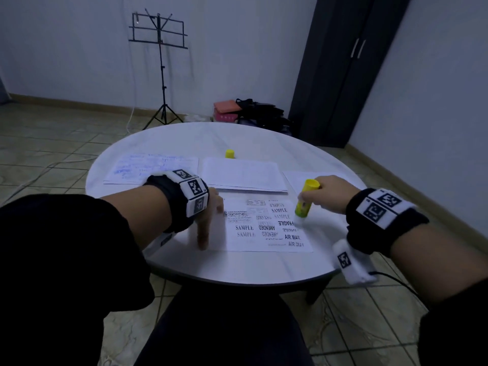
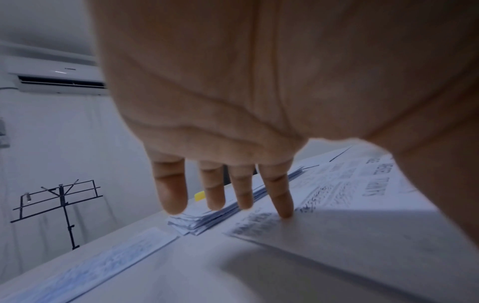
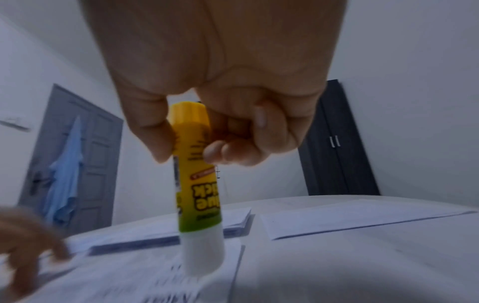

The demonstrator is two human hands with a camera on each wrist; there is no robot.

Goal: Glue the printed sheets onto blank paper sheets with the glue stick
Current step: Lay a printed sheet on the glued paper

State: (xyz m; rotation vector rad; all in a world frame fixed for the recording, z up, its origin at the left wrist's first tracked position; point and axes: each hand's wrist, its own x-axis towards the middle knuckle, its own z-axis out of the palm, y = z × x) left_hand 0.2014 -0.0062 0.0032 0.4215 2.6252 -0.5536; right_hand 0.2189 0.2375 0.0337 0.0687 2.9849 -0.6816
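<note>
While your right hand [image 1: 331, 192] grips the glue stick [image 1: 305, 199] upright on the printed sheet [image 1: 264, 225] at the near bench [image 1: 184, 138] edge, your left hand [image 1: 208, 217] holds the sheet with straight fingers [image 2: 281, 196]. Thin paper probably slides and creases; pin it near the stick.

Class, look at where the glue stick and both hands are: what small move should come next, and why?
Probably drag the glue stick across the printed sheet: the right hand holds its tip at the sheet's right edge, and the left hand's fingers pin the sheet.
</note>
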